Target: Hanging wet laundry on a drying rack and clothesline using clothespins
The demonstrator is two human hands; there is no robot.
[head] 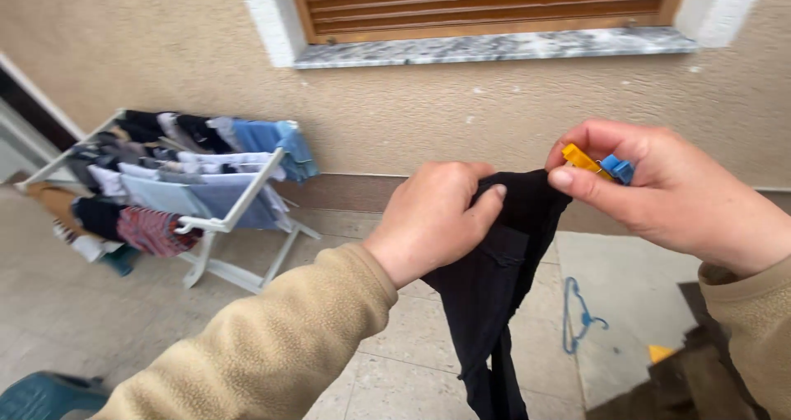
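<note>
A black garment (494,296) hangs down in the middle of the view. My left hand (432,218) grips its top edge from the left, fingers curled over the cloth. My right hand (659,193) pinches the same top edge from the right. That hand also holds two clothes pegs, a yellow peg (581,159) and a blue peg (618,168), between thumb and fingers. Both my arms wear tan fleece sleeves.
A white folding drying rack (239,206) loaded with several garments stands at the left by the beige wall. A blue hanger (577,317) lies on the tiled floor. A window with a wooden shutter (486,4) is above. A teal object (41,395) sits bottom left.
</note>
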